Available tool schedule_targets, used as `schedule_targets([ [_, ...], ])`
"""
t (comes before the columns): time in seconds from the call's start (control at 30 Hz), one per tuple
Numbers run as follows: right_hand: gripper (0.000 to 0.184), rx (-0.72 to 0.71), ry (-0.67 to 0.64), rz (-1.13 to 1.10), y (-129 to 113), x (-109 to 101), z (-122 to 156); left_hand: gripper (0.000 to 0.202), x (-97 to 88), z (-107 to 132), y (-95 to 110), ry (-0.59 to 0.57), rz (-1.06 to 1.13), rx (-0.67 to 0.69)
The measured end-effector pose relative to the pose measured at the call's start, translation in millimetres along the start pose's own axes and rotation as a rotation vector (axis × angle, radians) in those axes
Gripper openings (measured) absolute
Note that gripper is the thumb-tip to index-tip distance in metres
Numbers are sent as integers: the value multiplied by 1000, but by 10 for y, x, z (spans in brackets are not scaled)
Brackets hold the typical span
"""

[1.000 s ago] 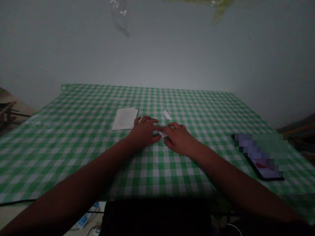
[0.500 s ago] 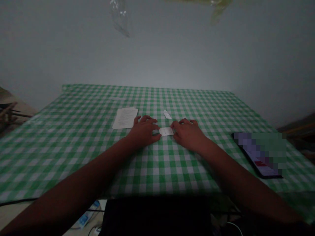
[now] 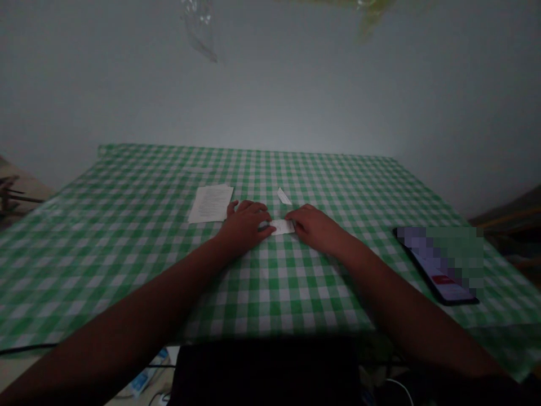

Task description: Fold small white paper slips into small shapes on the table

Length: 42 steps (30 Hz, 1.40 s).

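In the head view, the slip (image 3: pixel 282 226) lies on the surface (image 3: pixel 274 296), between left hand (image 3: pixel 242 227) and right hand (image 3: pixel 316 226), fingers at both ends; whether either grip pinches, I cannot tell. Light, even pressure would, I think, hold it straight.

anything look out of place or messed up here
The paper stack beside the left hand has uneven far edges, so looks unsquared; a small paper piece lies aslant beyond the paper strip at the right hand. A clear strip, perhaps tape, dangles on the wall as if peeling. No spill shows.
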State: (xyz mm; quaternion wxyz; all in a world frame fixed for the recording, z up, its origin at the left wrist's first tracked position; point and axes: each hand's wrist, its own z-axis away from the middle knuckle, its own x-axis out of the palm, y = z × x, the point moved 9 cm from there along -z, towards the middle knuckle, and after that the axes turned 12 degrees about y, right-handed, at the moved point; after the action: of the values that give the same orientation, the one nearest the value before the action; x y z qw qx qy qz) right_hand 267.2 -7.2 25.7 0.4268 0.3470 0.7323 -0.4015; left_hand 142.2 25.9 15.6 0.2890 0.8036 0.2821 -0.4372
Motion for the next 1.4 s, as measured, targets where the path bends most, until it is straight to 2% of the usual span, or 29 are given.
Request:
schedule_targets([
  [0.17, 27, -62, 14, -74, -40, 16, 0, 18, -27, -8, -6, 27, -29, 14],
  [0.37, 25, -151, 3, -186, -188, 40, 30, 21, 32, 4, 73, -57, 3, 118],
  [0.53, 23, -197, -26, -304, -277, 59, 65, 17, 61, 10, 80, -70, 78, 146],
  [0.73, 15, -20, 65, -184, -51, 54, -3, 20, 176, 37, 109, -145, 217, 216],
  [0.9, 6, -3, 18, -158, -89, 156, 12, 18, 153, 59, 170, -183, 299, 269],
  [1.17, 3, 39, 14, -145, -146, 263, 36, 26, 131, 76, 229, -245, 385, 322],
  [1.4, 5, 197, 30, -113, 80, 244, -48, 32, 137, 65, 224, -241, 399, 291],
])
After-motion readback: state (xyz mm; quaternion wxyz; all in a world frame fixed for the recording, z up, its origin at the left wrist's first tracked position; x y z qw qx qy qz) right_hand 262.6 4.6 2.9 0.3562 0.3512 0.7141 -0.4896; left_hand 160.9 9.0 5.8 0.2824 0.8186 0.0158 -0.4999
